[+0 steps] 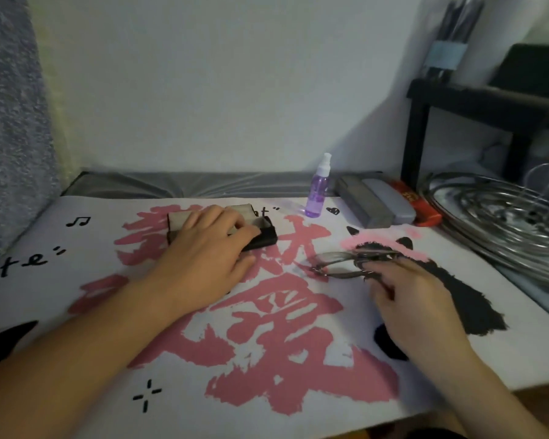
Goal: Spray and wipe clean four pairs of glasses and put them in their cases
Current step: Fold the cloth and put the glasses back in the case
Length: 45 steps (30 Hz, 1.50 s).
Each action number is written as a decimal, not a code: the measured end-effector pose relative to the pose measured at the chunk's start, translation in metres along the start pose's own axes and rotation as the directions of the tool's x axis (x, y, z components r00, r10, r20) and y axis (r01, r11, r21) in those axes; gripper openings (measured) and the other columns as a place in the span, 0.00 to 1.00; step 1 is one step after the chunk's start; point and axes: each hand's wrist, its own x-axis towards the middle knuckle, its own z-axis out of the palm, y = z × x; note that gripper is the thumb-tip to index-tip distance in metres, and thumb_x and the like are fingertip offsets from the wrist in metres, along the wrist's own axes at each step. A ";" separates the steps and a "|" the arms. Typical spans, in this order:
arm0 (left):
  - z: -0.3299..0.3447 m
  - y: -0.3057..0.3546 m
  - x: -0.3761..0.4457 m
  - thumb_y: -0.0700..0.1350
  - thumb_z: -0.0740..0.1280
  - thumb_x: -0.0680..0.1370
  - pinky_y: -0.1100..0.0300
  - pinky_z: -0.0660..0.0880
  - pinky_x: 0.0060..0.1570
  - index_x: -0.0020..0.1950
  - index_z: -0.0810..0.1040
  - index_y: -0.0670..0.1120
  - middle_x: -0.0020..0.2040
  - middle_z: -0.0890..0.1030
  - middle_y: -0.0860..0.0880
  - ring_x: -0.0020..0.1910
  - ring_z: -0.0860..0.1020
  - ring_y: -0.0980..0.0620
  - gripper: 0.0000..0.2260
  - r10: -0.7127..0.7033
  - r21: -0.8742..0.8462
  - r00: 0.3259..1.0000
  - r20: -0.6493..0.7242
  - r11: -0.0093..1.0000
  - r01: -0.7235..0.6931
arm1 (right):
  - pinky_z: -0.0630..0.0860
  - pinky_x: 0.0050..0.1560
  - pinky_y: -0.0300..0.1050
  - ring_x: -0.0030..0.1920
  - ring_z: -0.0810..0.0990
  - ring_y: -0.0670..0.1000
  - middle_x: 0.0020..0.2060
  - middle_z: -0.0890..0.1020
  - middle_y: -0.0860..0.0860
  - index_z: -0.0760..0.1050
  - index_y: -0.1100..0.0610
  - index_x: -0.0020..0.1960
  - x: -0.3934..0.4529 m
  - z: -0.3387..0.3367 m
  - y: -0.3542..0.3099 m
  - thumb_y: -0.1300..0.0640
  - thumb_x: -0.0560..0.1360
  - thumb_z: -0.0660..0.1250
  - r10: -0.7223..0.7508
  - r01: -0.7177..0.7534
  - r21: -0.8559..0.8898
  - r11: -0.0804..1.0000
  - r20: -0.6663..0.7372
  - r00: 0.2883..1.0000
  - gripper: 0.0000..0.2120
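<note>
The left forearm is stretched in from seven o'clock, and the left hand (208,248) is laid palm down over an open black glasses case (260,236) a little above the centre of the mat (76,267). Its fingers are bent over the case's front edge and its thumb is set against the near side, so the case is gripped. The case's pale lining can be seen behind the knuckles.

The right forearm is brought in from five o'clock. The right hand (415,299) is held with its back toward the camera, and a pair of thin-framed glasses (339,264) is pinched between its fingertips at the end nearest the hand. The glasses are folded and lie at three o'clock of the open case, apart from it, with the lenses pointed toward the case; whether they rest on the mat or are lifted just off it cannot be told.

At twelve o'clock of the glasses a purple spray bottle (317,193) is stood upright. Just beside it, at its three o'clock, three closed cases (377,204) are laid side by side: dark grey, light grey and red. A metal wire rack (501,213) is seen at the far right.
</note>
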 end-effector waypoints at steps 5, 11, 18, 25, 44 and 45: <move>-0.001 0.002 -0.001 0.53 0.67 0.79 0.50 0.68 0.61 0.68 0.76 0.52 0.60 0.75 0.52 0.61 0.69 0.50 0.18 -0.013 -0.015 0.999 -0.044 1.000 0.012 | 0.81 0.49 0.52 0.53 0.83 0.55 0.58 0.83 0.48 0.81 0.45 0.63 0.024 0.003 0.008 0.57 0.79 0.65 -0.197 0.220 -0.125 0.967 0.173 0.965 0.15; -0.002 -0.018 -0.002 0.61 0.65 0.78 0.53 0.65 0.64 0.73 0.72 0.55 0.59 0.73 0.55 0.61 0.68 0.53 0.24 -0.141 -0.003 0.986 0.089 0.990 0.142 | 0.78 0.31 0.49 0.38 0.83 0.53 0.43 0.86 0.48 0.83 0.49 0.56 0.031 -0.005 0.017 0.59 0.76 0.68 -0.366 0.418 -0.257 0.872 0.225 0.903 0.11; -0.018 -0.035 -0.004 0.53 0.69 0.79 0.57 0.58 0.66 0.59 0.76 0.64 0.49 0.74 0.64 0.58 0.69 0.59 0.10 -0.064 -0.115 0.979 0.194 0.990 0.087 | 0.71 0.26 0.45 0.27 0.72 0.50 0.30 0.77 0.47 0.81 0.56 0.50 0.029 -0.007 0.014 0.67 0.73 0.69 -0.379 0.371 -0.148 0.917 -0.032 0.925 0.10; -0.029 -0.075 -0.013 0.36 0.72 0.75 0.47 0.58 0.73 0.41 0.77 0.73 0.70 0.69 0.61 0.69 0.62 0.50 0.27 -0.121 -0.193 0.967 0.223 0.967 0.165 | 0.75 0.33 0.29 0.35 0.83 0.38 0.37 0.85 0.35 0.82 0.48 0.53 0.035 -0.045 -0.056 0.61 0.81 0.63 -0.174 0.120 0.676 0.727 0.013 0.985 0.11; -0.010 -0.092 -0.007 0.38 0.61 0.80 0.60 0.73 0.35 0.47 0.82 0.50 0.41 0.82 0.51 0.41 0.81 0.49 0.12 -0.706 -0.657 0.679 0.201 0.417 0.628 | 0.68 0.33 0.38 0.26 0.75 0.42 0.27 0.82 0.48 0.79 0.54 0.45 0.111 0.063 -0.157 0.62 0.78 0.69 -0.181 -0.186 0.631 0.753 0.471 0.864 0.04; -0.009 -0.091 -0.006 0.39 0.61 0.81 0.61 0.74 0.34 0.50 0.82 0.51 0.42 0.82 0.51 0.40 0.81 0.50 0.11 -0.704 -0.669 0.679 0.206 0.405 0.623 | 0.69 0.34 0.39 0.26 0.75 0.41 0.26 0.81 0.47 0.77 0.52 0.48 0.110 0.064 -0.156 0.61 0.78 0.69 -0.177 -0.168 0.606 0.777 0.467 0.867 0.04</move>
